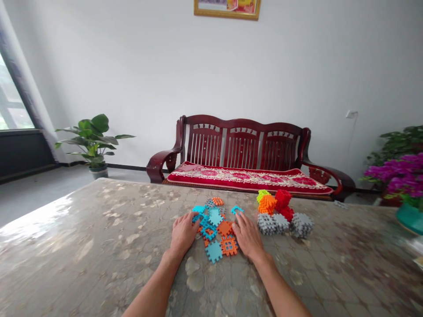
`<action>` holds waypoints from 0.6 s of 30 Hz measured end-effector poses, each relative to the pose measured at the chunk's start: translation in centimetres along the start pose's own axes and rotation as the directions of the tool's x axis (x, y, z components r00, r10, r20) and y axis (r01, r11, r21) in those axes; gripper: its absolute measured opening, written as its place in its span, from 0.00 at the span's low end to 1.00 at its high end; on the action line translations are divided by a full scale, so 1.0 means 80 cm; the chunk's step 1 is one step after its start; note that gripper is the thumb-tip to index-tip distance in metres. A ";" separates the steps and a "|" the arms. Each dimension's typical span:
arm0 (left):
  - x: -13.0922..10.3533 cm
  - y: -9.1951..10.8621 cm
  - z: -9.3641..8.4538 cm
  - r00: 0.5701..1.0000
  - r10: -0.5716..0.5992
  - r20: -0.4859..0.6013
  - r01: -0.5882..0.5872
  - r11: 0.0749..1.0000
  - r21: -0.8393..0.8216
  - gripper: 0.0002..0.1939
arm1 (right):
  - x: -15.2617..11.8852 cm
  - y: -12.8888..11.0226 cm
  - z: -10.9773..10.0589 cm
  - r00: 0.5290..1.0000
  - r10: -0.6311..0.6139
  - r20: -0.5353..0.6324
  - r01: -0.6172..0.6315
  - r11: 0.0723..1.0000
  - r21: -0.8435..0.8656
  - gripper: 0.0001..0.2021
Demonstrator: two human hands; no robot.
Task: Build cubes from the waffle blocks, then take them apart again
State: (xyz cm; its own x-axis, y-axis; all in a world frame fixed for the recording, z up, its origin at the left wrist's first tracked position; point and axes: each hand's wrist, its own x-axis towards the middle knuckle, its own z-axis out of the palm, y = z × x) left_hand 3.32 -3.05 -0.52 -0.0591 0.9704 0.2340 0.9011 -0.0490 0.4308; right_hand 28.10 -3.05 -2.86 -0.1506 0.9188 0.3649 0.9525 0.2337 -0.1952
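Observation:
Flat interlocking pieces lie in a loose pile on the patterned table (132, 251). Among them are a light blue piece (214, 251), an orange window piece (229, 245), a plain orange piece (225, 228) and blue pieces (208, 230). My left hand (184, 231) rests at the pile's left side, fingertips on or beside blue pieces. On the right side, my right hand (247, 234) lies with fingers spread, touching or close to the orange piece. A small blue piece (237, 210) sits just beyond its fingertips. Neither hand visibly grips anything.
Right of the pile stand stacks of grey (302, 225), red (283, 199), orange (267, 204) and yellow-green pieces (263, 194). A wooden bench (243, 143) is behind the table. Purple flowers in a teal pot (410, 218) stand at the right edge.

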 end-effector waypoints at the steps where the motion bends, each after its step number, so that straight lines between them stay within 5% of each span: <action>1: 0.000 0.000 0.000 1.000 0.003 -0.003 -0.003 1.000 0.000 0.15 | 0.000 -0.001 -0.001 1.000 0.004 0.004 -0.004 1.000 -0.004 0.24; 18: 0.000 -0.004 0.003 1.000 0.021 -0.012 -0.021 1.000 -0.006 0.17 | 0.014 -0.008 -0.008 0.997 0.049 0.051 -0.042 0.991 -0.124 0.22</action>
State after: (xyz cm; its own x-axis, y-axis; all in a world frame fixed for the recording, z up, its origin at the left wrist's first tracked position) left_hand 3.15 -2.97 -0.88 -0.0454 0.9663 0.2534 0.8995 -0.0708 0.4312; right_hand 27.47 -2.42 -1.72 -0.1170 0.9443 0.3076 0.9836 0.1531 -0.0958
